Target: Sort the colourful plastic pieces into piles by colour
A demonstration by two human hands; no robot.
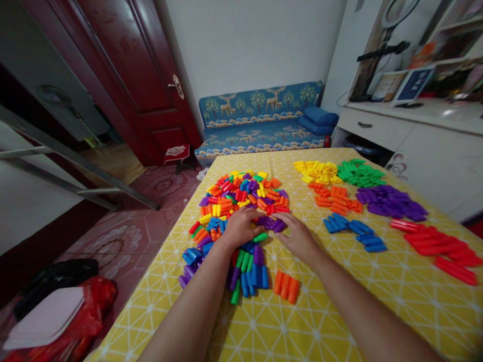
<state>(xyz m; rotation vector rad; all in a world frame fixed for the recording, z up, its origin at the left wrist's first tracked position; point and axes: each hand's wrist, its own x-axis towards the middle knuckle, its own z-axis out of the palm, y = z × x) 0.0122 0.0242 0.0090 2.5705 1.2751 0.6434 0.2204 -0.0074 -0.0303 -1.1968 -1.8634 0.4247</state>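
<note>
Purple plastic pieces (272, 223), short and tube-like with the look of pen caps, lie in a row between my two hands. My left hand (243, 227) is curled round the row's left end, at the near edge of a mixed-colour pile (241, 193). At the other end, the fingers of my right hand (296, 235) press against the same purple pieces. Below my left hand are loose green pieces (244, 260) and blue pieces (249, 282), partly hidden by my left forearm. A short row of orange pieces (287, 286) lies nearer to me.
Sorted on the table's right are yellow (317, 172), green (360, 173), orange (335, 199), purple (392, 202), blue (354, 231) and red pieces (443, 246). A yellow patterned cloth (264, 332) covers the table. Beyond stands a blue sofa (260, 133).
</note>
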